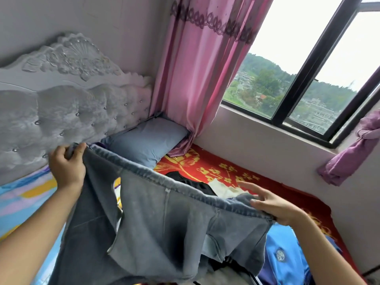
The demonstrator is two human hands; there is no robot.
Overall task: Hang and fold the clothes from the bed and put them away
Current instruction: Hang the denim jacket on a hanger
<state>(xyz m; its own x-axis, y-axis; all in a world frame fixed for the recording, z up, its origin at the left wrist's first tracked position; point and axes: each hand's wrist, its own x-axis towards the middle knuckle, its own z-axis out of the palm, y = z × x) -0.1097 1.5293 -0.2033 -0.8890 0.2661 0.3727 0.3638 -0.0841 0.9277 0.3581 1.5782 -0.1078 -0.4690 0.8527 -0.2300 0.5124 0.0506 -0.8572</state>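
Observation:
A pair of grey-blue jeans point(156, 219) hangs stretched by its waistband above the bed. My left hand point(66, 165) pinches the left end of the waistband near the headboard. My right hand point(273, 204) holds the right end, thumb over the band and fingers spread loosely. Under the jeans lie a black garment point(193, 183), a white one point(223, 187) and a bright blue garment with a round badge point(285, 260) on the red floral blanket point(218, 167).
A grey tufted headboard point(61, 112) stands at the left, with a blue pillow point(148, 140) in the corner. A pink curtain point(201, 68) hangs beside the window point(308, 79). A knotted purple curtain point(353, 155) is at the right wall. Striped bedding point(22, 200) lies at left.

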